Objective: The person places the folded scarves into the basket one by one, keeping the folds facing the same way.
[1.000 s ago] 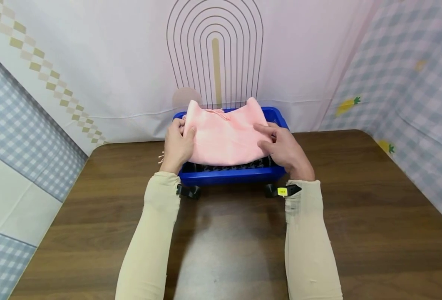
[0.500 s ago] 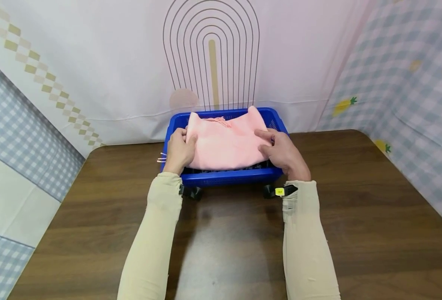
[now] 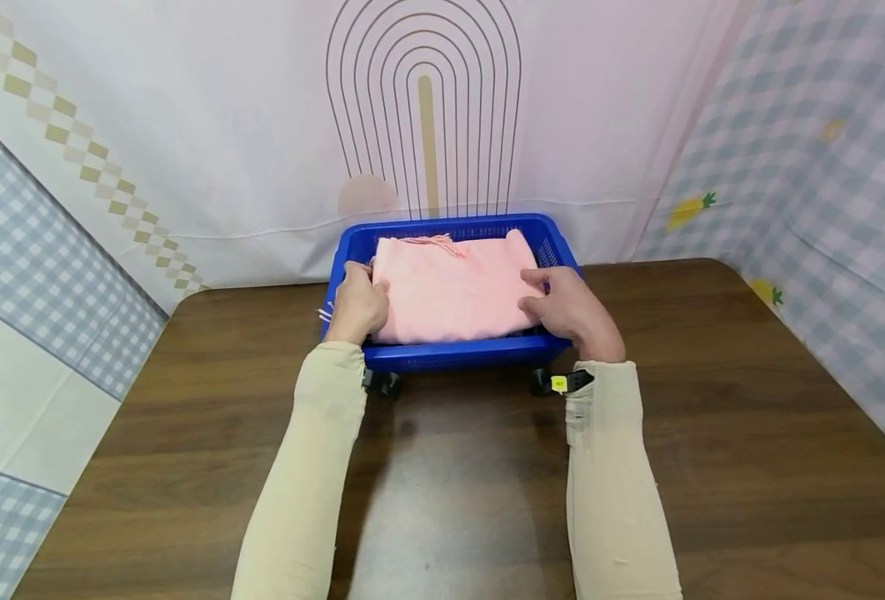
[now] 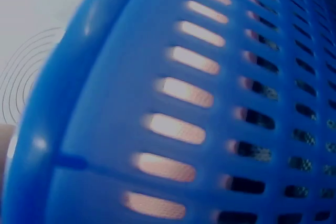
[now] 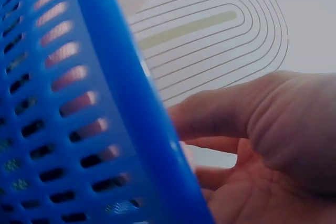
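Note:
A folded pink scarf [image 3: 453,292] with tassels along its back edge lies inside a blue plastic basket [image 3: 453,358]. My left hand [image 3: 358,304] grips the scarf's left edge, thumb on top. At the opposite edge, my right hand [image 3: 566,304] holds the scarf between thumb and fingers. In the right wrist view, the fingers of the right hand [image 5: 247,135] reach behind the basket rim [image 5: 139,103], which hides their tips. The basket's slotted wall [image 4: 121,114] fills most of the left wrist view, with pink cloth behind the upper slots and dark patterned cloth lower down.
Pale fringe strands [image 3: 326,314] hang over the basket's left side. The basket stands at the far edge of a brown wooden table [image 3: 442,492], close against a white curtain [image 3: 262,142] with printed arches. Checked cloth [image 3: 810,192] borders the right side.
Both hands have lowered the pink scarf into the basket. Its sagging middle and raised back corners now lie flatter, and more of the basket's back rim shows.

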`<state>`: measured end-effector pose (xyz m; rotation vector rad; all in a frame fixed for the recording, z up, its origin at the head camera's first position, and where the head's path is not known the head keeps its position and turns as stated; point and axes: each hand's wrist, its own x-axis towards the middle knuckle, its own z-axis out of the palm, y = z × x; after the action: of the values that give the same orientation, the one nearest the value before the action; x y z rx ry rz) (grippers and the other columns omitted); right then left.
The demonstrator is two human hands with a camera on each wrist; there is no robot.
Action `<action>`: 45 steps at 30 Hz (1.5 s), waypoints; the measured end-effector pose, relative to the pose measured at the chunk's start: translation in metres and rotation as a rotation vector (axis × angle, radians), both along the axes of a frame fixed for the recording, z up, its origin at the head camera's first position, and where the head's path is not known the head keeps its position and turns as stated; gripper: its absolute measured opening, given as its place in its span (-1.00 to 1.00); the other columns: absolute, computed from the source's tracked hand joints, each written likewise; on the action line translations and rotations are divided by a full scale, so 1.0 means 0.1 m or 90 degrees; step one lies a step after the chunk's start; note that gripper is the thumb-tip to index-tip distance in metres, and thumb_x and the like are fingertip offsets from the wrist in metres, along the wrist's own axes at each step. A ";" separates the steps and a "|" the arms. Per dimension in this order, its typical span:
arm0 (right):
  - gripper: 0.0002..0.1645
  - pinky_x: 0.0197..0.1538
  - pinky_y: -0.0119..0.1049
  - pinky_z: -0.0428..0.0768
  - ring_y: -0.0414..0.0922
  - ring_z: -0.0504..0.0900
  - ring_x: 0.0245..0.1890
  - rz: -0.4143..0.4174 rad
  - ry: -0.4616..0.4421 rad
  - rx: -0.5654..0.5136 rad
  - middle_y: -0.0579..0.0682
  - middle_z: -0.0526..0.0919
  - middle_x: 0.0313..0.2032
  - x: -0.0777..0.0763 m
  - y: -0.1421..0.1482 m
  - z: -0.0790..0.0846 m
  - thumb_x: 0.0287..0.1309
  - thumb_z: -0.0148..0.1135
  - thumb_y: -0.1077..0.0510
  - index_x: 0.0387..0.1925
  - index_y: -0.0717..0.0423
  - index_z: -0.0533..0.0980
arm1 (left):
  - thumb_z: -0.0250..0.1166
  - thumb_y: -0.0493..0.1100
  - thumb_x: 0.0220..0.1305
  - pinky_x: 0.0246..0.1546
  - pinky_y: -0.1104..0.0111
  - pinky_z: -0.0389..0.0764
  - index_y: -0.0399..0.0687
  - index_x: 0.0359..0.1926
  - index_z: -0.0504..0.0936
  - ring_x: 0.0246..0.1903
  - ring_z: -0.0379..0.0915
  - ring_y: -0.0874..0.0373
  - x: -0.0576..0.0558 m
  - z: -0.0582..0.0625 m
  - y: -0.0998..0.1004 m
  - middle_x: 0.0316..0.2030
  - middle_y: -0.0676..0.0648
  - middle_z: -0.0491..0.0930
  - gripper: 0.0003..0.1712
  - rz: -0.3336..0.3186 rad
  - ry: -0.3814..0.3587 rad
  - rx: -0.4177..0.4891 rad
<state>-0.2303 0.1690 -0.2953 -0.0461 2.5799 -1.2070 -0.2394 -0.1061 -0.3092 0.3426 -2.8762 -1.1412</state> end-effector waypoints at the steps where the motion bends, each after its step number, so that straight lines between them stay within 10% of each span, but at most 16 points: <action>1: -0.30 -0.09 -0.20 0.53 0.14 0.35 0.23 0.002 0.013 0.017 0.17 0.16 0.57 0.00 0.00 0.01 0.43 0.09 0.20 0.54 0.12 0.22 | 0.01 -0.14 0.53 0.36 -0.04 0.41 -0.29 0.37 0.22 0.31 0.40 -0.30 0.01 0.01 0.01 0.28 -0.44 0.44 -0.49 -0.004 0.005 -0.010; 6: -0.27 0.54 0.21 0.17 0.22 0.08 0.57 0.006 0.098 0.086 0.18 0.02 0.61 -0.02 -0.02 0.05 0.44 0.12 0.11 0.54 0.18 0.20 | 0.13 -0.10 0.50 0.52 -0.07 0.15 -0.27 0.50 0.14 0.51 0.01 -0.28 0.04 0.10 0.06 0.49 -0.40 0.11 -0.30 -0.092 0.048 -0.091; 12: -0.20 0.60 0.19 -0.07 0.18 -0.16 0.64 0.083 0.104 0.122 0.13 -0.13 0.64 -0.05 -0.13 0.02 0.46 0.11 -0.01 0.58 0.13 0.11 | 0.22 0.11 0.44 0.62 -0.03 -0.23 -0.33 0.56 0.07 0.63 -0.37 -0.22 0.01 0.18 0.12 0.61 -0.37 -0.15 -0.07 -0.304 0.033 -0.186; 16: -0.12 0.61 0.21 -0.21 0.22 -0.34 0.64 0.152 0.100 0.174 0.21 -0.21 0.64 -0.04 -0.19 -0.01 0.46 0.08 -0.06 0.61 0.14 0.01 | 0.22 0.24 0.40 0.62 -0.01 -0.31 -0.27 0.61 -0.06 0.63 -0.51 -0.17 -0.02 0.20 0.17 0.62 -0.36 -0.29 0.08 -0.363 -0.046 -0.232; 27: -0.03 0.55 0.36 -0.27 0.28 -0.49 0.60 0.265 0.023 0.304 0.26 -0.48 0.61 -0.17 -0.08 -0.09 0.47 -0.04 -0.28 0.65 -0.08 -0.21 | 0.16 0.46 0.32 0.59 -0.12 -0.22 0.03 0.65 -0.31 0.60 -0.63 -0.24 -0.10 0.12 0.15 0.60 -0.33 -0.55 0.23 -0.374 -0.204 -0.263; 36: 0.34 0.58 0.27 -0.22 0.28 -0.44 0.61 0.230 -0.007 0.365 0.28 -0.52 0.60 -0.26 -0.09 -0.08 0.31 0.00 -0.52 0.62 0.18 -0.40 | 0.20 0.51 0.24 0.61 -0.07 -0.26 -0.13 0.63 -0.38 0.62 -0.61 -0.20 -0.10 0.10 0.10 0.61 -0.32 -0.54 0.38 -0.332 -0.205 -0.268; 45: 0.29 0.61 0.21 -0.18 0.22 -0.46 0.62 0.322 0.082 0.408 0.25 -0.44 0.62 -0.32 -0.30 0.05 0.29 0.10 -0.49 0.64 0.12 -0.27 | 0.20 0.48 0.27 0.61 -0.06 -0.36 -0.09 0.64 -0.32 0.62 -0.61 -0.19 -0.08 0.15 0.23 0.61 -0.30 -0.50 0.32 -0.338 -0.177 -0.311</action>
<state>-0.2625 0.1393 -0.2907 -0.6077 2.6938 -0.1919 -0.2471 -0.0832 -0.2942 -0.3228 -3.4690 -0.3862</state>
